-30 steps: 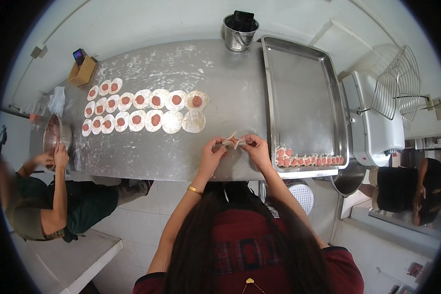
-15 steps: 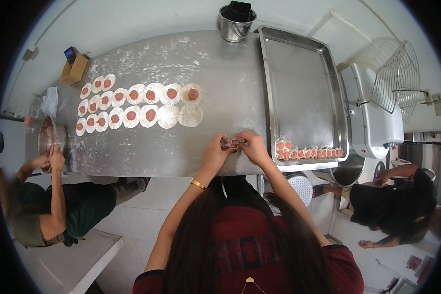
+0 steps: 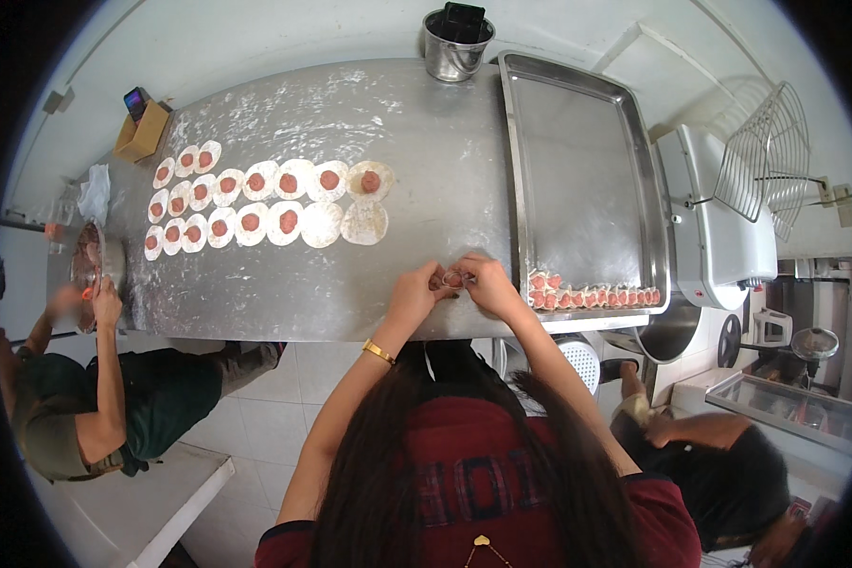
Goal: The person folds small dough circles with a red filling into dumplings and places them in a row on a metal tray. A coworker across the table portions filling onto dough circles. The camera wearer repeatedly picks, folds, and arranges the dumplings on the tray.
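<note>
Above the table's near edge, my left hand [image 3: 423, 288] and my right hand [image 3: 484, 283] pinch a small meat-filled dumpling [image 3: 454, 279] between their fingertips. Its wrapper is gathered round the pink filling. Beyond and to the left, round dough wrappers lie in rows on the steel table [image 3: 284, 293]. Most bear a ball of pink meat, such as the filled wrapper [image 3: 370, 180] at the row's right end; two, including the bare wrapper [image 3: 363, 223], carry none. Right of my hands, a deep metal tray [image 3: 587, 170] holds shaped dumplings [image 3: 596, 297] packed along its near end.
At left, a co-worker's hand [image 3: 107, 303] works at a metal bowl [image 3: 111, 260] of meat. A steel pot [image 3: 456, 59] stands at the back, and a cardboard box [image 3: 143, 133] at the far left. A white machine [image 3: 719, 208] borders the tray; another person [image 3: 710, 473] bends at lower right.
The person at right has moved nearer and lower, uncovering a counter behind. The co-worker's hands at the bowl have shifted apart. My hands stay nearly in place round the dumpling.
</note>
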